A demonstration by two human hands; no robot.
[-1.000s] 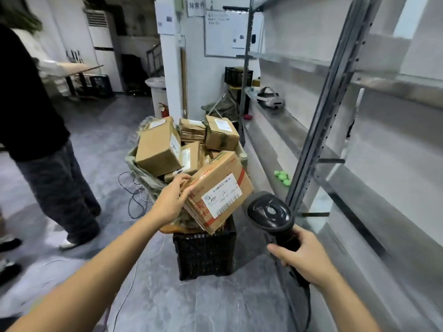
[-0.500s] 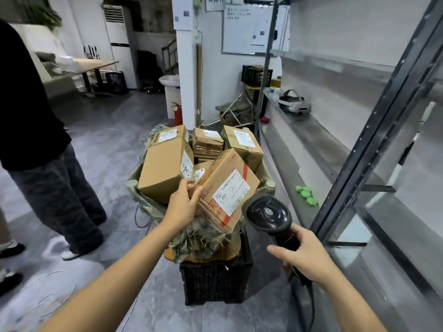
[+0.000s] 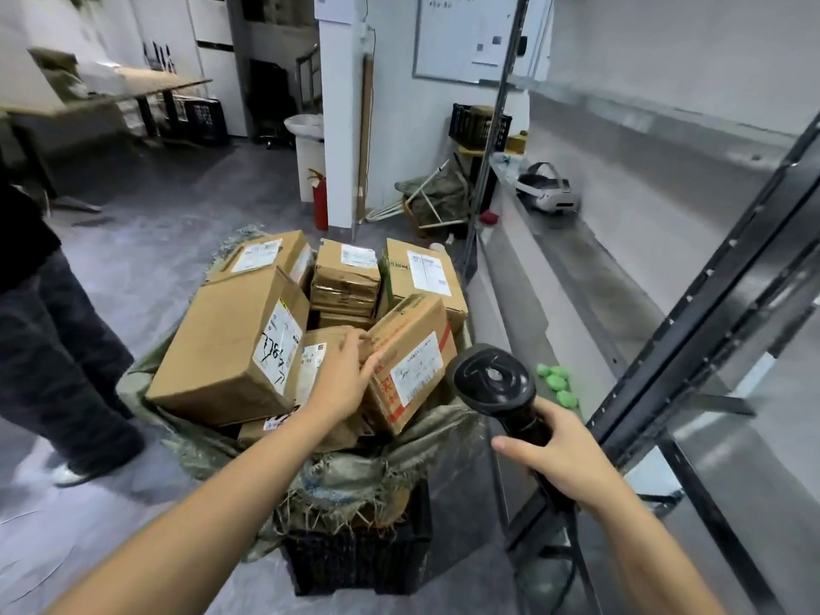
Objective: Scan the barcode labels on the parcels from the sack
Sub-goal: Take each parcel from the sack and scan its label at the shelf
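Parcel (image 3: pixel 410 364) corner hidden by left hand (image 3: pixel 344 378)

Views: only one, the head camera, so nothing is being shared between views.
Position: it is sitting on the person's head, above both forearms.
Direction: it is looking forward and down, over the sack (image 3: pixel 310 472) of parcels (image 3: pixel 222 348) toward the far wall.
Nearness: it is hanging close over the hands, with the sack just beyond them.
Edges: the wide lens is bending the shelf rack (image 3: pixel 710 312) at right.
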